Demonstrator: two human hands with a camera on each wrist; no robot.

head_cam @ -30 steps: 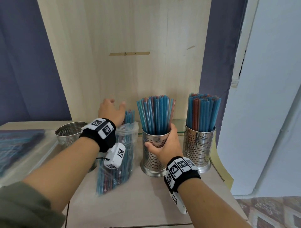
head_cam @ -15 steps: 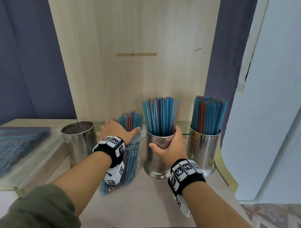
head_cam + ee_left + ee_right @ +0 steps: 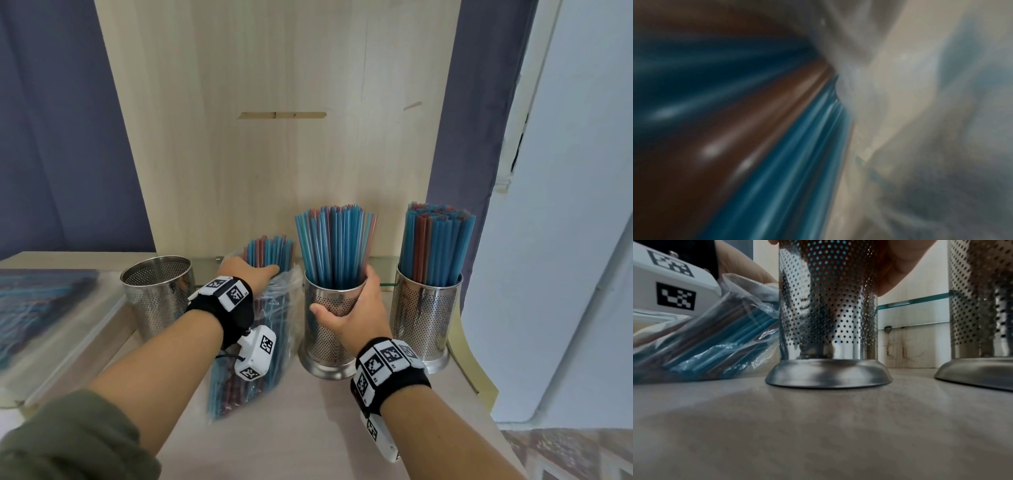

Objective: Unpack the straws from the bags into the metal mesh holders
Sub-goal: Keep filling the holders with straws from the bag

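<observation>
Three perforated metal holders stand in a row on the table. The left holder (image 3: 157, 294) is empty. The middle holder (image 3: 325, 342) and the right holder (image 3: 424, 322) are packed with blue and reddish straws. My right hand (image 3: 346, 308) grips the middle holder (image 3: 828, 313) just under its rim. Between the left and middle holders a clear plastic bag (image 3: 277, 325) of straws leans nearly upright, its straws (image 3: 270, 250) sticking out of the open top. My left hand (image 3: 262, 274) is curled round that bundle at the bag's mouth. The left wrist view shows only blurred straws (image 3: 777, 162) and plastic.
A flat pack of blue straws (image 3: 37, 301) lies on a raised glass surface at the far left. A wooden panel (image 3: 274, 154) closes the back. The table's right edge (image 3: 479, 387) runs just beyond the right holder (image 3: 978, 305), with a white wall beside it.
My left hand has come down from above the bag and closed round the straws at its mouth. The bag now stands steeper. My right hand has stayed on the middle holder.
</observation>
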